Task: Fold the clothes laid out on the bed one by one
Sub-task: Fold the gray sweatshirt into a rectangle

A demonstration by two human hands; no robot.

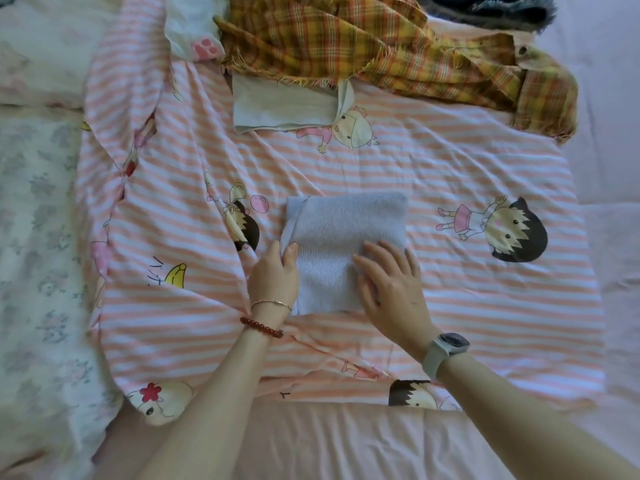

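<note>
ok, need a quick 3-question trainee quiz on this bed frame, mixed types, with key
1. True or false: the right hand lies flat, fingers straight, on the folded pale blue knit garment.
2. What does the left hand do? A) pinches the knit garment's left edge B) lifts the yellow-orange plaid shirt C) rests on the white folded cloth
3. Fill in: the knit garment lies on the pink-and-white ______ cartoon-print sheet.

Key: 1 true; 2 A; 3 striped
</note>
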